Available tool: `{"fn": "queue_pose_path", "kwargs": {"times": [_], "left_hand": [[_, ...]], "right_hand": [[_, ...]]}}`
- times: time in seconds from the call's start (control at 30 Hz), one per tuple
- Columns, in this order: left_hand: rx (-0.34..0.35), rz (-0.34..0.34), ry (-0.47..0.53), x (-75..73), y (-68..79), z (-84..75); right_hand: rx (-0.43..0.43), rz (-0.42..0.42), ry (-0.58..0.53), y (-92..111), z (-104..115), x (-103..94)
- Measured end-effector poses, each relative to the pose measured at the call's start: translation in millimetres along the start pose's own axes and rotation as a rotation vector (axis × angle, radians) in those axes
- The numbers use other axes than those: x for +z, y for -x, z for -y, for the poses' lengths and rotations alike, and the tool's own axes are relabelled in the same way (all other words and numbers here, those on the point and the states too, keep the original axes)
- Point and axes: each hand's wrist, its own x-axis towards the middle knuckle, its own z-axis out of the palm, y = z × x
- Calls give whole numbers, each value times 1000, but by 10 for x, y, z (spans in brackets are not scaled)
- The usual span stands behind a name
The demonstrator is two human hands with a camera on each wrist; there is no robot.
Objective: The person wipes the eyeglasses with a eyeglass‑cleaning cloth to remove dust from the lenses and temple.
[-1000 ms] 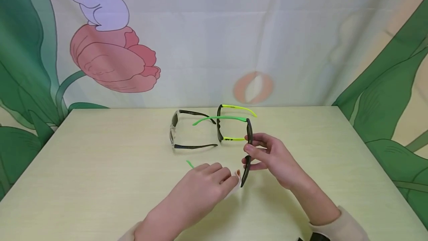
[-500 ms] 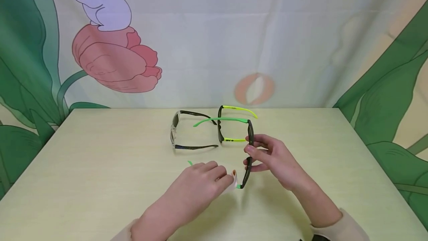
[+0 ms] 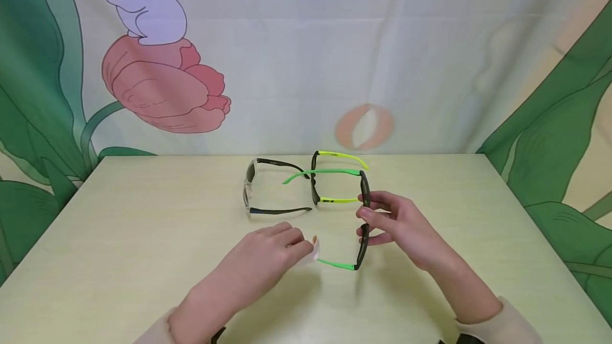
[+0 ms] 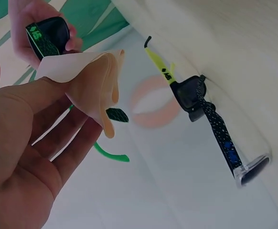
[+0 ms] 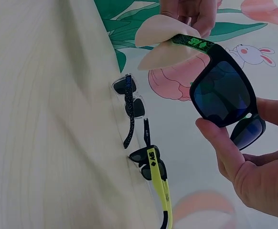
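My right hand [image 3: 404, 227] pinches black-framed sunglasses [image 3: 362, 251] with green temple arms near the nose bridge, holding them up above the table. In the right wrist view, their dark bluish lens [image 5: 223, 93] faces the camera. Between the thumb and fingers of my left hand [image 3: 258, 259] is a pale cleaning cloth [image 3: 311, 254], folded around the nearer temple arm. A green stretch of that arm shows between cloth and hinge. From the left wrist, the cloth [image 4: 93, 86] looks peach-coloured, and the green tip of a temple arm [image 4: 111, 155] appears below it.
On the table [image 3: 119, 238] behind the hands stand yellow-armed black sunglasses [image 3: 314, 190], with clear-framed sunglasses [image 3: 247, 195] with dark arms left of them, all arms unfolded. A printed curtain [image 3: 296, 68] hangs along the table's back edge.
My left hand has slid leftward with the cloth along the temple arm, baring the green part by the hinge. My right hand has shifted slightly right with the sunglasses.
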Motion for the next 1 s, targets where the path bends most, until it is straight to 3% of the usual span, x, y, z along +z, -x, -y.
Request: {"fn": "queue_pose_path", "kwargs": {"times": [0.23, 0.73, 1.0], "left_hand": [[-2, -46, 58, 13, 49, 115], [-94, -150, 115, -31, 155, 372], [-218, -289, 78, -12, 60, 358]], "right_hand": [[5, -1, 18, 8, -9, -65], [21, 21, 11, 83, -27, -157], [39, 57, 23, 83, -66, -93]]}}
